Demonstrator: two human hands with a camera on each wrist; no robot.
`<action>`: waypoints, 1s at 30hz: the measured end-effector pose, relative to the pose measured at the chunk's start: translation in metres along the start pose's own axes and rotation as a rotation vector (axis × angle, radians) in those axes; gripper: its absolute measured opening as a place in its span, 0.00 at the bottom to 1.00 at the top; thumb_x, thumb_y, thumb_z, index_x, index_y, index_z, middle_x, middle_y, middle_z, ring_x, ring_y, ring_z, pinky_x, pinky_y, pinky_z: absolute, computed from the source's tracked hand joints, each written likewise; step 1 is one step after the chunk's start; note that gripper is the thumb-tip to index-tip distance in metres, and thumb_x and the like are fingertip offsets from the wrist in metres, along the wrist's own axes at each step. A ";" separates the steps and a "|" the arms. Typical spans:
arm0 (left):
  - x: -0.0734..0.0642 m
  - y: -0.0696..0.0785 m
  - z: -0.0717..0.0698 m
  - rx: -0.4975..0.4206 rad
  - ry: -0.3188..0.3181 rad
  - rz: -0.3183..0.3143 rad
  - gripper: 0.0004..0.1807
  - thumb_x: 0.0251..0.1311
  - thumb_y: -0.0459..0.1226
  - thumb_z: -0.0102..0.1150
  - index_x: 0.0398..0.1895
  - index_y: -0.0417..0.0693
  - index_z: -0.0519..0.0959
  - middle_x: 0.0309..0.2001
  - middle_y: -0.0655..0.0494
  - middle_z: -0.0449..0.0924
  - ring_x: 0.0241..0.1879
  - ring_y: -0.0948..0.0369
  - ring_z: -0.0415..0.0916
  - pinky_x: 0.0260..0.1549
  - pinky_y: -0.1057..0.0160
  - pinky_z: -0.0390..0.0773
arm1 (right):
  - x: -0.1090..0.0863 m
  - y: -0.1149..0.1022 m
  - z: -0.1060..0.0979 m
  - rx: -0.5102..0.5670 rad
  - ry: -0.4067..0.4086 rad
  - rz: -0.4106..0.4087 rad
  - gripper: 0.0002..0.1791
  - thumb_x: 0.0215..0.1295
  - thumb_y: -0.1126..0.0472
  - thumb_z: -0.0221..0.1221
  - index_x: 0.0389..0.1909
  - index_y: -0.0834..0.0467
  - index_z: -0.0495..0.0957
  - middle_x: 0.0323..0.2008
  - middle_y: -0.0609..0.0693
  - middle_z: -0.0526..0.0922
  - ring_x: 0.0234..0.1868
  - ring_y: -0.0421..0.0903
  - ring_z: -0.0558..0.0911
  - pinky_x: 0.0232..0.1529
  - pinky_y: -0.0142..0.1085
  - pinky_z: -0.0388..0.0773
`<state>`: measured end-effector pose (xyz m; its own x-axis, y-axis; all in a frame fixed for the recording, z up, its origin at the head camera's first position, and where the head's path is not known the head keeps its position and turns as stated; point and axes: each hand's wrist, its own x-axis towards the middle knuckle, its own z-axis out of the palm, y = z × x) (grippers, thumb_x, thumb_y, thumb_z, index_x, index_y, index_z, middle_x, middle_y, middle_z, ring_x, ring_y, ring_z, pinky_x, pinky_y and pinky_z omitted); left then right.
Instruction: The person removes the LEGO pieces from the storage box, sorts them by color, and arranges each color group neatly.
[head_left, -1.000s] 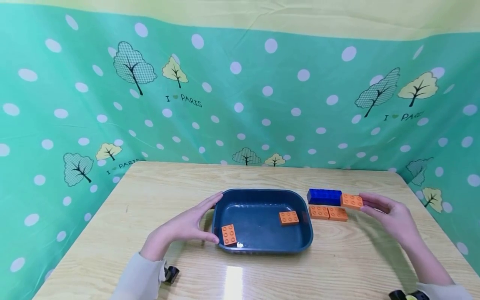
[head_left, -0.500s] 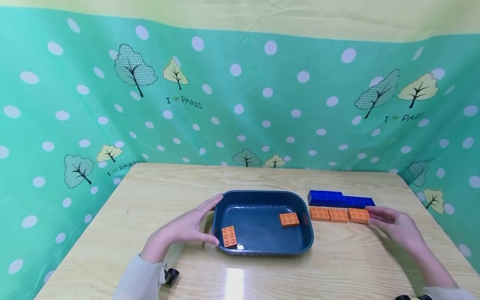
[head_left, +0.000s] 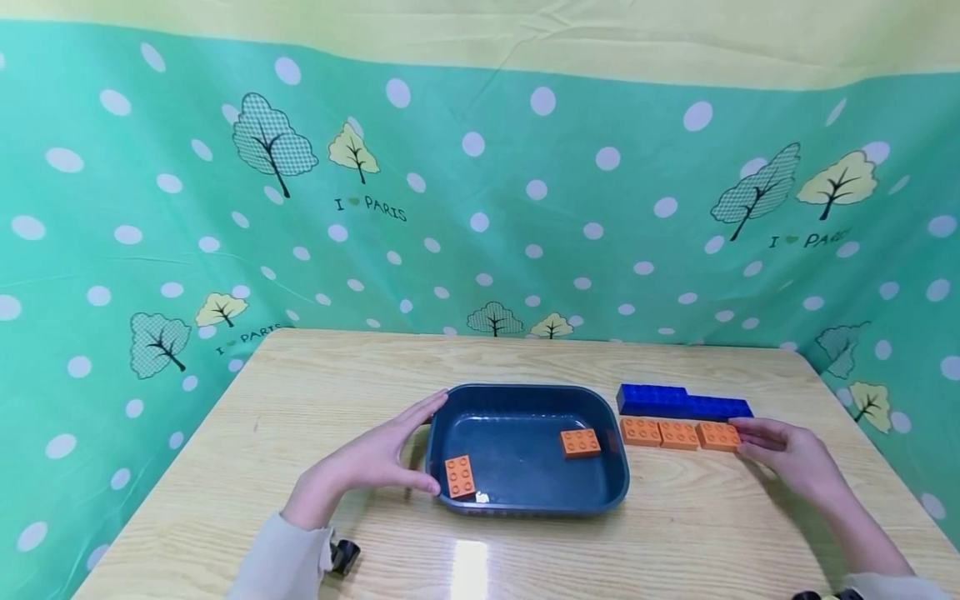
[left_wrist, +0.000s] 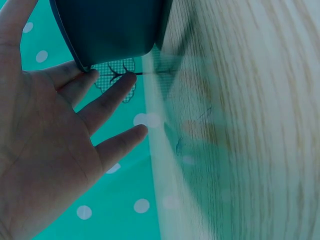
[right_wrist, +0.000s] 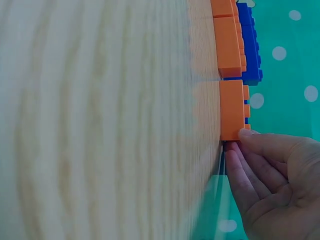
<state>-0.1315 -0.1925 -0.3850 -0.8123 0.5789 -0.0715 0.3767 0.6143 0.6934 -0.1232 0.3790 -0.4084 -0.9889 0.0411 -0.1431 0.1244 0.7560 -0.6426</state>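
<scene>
My right hand pinches the right end of an orange building brick with thumb and fingers. That brick sits on the table at the right end of a row, with a narrow gap to the middle orange brick; another orange brick is at the row's left. In the right wrist view, the thumb touches the top corner of the pinched brick. My left hand spans the left side of a dark blue tray, fingers spread, fingertips at its rim. The left wrist view shows these fingers mostly straight.
Two orange bricks lie inside the tray, one at the near left and one at the right. Behind the orange row stand joined-looking blue bricks. A patterned green cloth hangs around the wooden table.
My right hand has brought the orange brick down and slightly right, from in front of the blue bricks to the row's right end. The left hand stays at the tray.
</scene>
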 end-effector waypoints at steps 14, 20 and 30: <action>0.001 0.000 0.001 0.006 -0.005 0.007 0.64 0.47 0.53 0.77 0.81 0.55 0.44 0.82 0.50 0.41 0.76 0.42 0.54 0.69 0.35 0.63 | -0.014 -0.008 -0.010 0.040 0.023 -0.072 0.32 0.70 0.49 0.60 0.66 0.66 0.70 0.59 0.60 0.81 0.41 0.14 0.73 0.39 0.17 0.77; 0.001 -0.001 0.000 0.011 -0.003 -0.003 0.64 0.46 0.53 0.77 0.81 0.56 0.44 0.82 0.51 0.41 0.76 0.42 0.55 0.69 0.34 0.62 | -0.017 -0.022 -0.014 0.080 0.100 -0.127 0.30 0.70 0.50 0.60 0.64 0.66 0.72 0.44 0.17 0.77 0.41 0.10 0.72 0.37 0.13 0.74; 0.001 -0.001 0.000 0.008 -0.004 -0.004 0.64 0.47 0.53 0.77 0.81 0.57 0.44 0.82 0.51 0.41 0.76 0.42 0.54 0.70 0.35 0.62 | -0.021 -0.063 -0.005 0.161 0.138 -0.234 0.27 0.70 0.54 0.61 0.63 0.65 0.75 0.45 0.18 0.79 0.44 0.14 0.76 0.39 0.16 0.79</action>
<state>-0.1323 -0.1928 -0.3856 -0.8118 0.5788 -0.0772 0.3773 0.6209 0.6871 -0.1107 0.3342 -0.3614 -0.9926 -0.0250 0.1186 -0.1069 0.6425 -0.7588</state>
